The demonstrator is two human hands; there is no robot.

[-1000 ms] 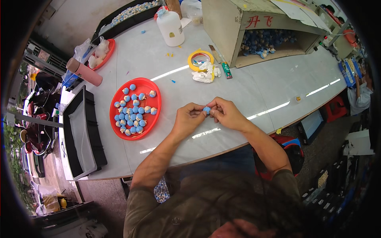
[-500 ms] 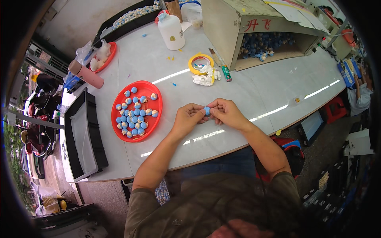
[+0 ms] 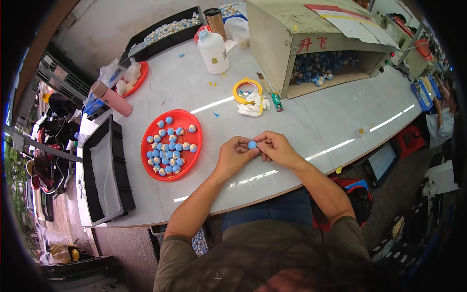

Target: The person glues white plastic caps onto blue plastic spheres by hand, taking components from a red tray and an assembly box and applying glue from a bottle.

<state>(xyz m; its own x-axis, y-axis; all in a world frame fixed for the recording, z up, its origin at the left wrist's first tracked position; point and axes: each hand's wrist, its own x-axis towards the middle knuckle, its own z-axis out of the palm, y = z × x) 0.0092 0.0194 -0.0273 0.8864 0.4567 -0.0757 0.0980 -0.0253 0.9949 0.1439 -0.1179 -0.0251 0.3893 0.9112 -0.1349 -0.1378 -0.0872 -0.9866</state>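
Pinched between the fingertips of the left hand [image 3: 232,155] and right hand [image 3: 277,149]: a small blue ball [image 3: 252,144], held just above the pale table [image 3: 340,117] near its front edge. Just to the left, a round red tray [image 3: 194,146] heaped with blue and white balls. Beyond it, a black tray [image 3: 124,185] at the table's left end. Farther back, a yellow tape roll [image 3: 238,87], a white bottle [image 3: 213,48] and an open cardboard box [image 3: 282,53] holding more blue balls.

Workshop: long worktable [image 3: 340,117], parts trays [image 3: 192,146], stock carton [image 3: 292,39].
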